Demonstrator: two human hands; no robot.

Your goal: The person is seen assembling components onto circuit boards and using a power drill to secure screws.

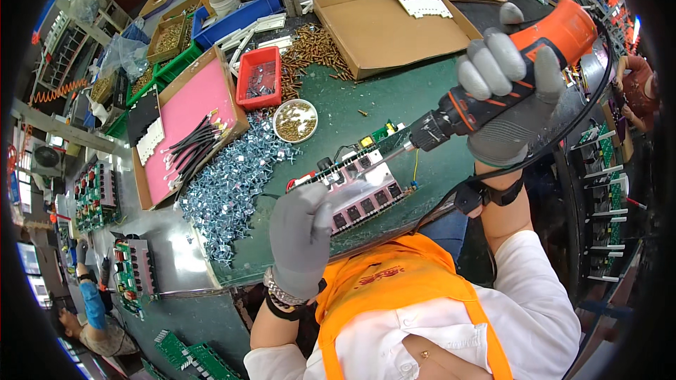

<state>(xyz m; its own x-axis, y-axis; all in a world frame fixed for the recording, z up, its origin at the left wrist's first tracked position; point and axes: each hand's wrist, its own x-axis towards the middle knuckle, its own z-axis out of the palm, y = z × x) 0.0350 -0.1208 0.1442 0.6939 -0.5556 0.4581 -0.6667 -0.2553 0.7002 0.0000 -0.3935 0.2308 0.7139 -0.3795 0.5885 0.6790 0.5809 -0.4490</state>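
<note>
My right hand [514, 127], in a grey glove, is wrapped round an orange and black power screwdriver [567, 32]. Its long bit slants down to the left, over a circuit board [380, 197] with a pale metal plate and a row of black parts. Whether the bit's tip touches the plate, I cannot tell. My left hand [301, 239], also gloved, has its fingers closed at the board's left end; the fingertips are partly hidden. A yellow-green wire and a yellow component show along the board's edges.
Left of the board lie a heap of small metal brackets [229, 197], a white bowl of screws [296, 121] and a red tray [259, 76]. Brass-coloured parts [317, 53] and a cardboard tray [394, 35] are farther back. A black cable [549, 158] hangs by my right arm. Other people are at both sides.
</note>
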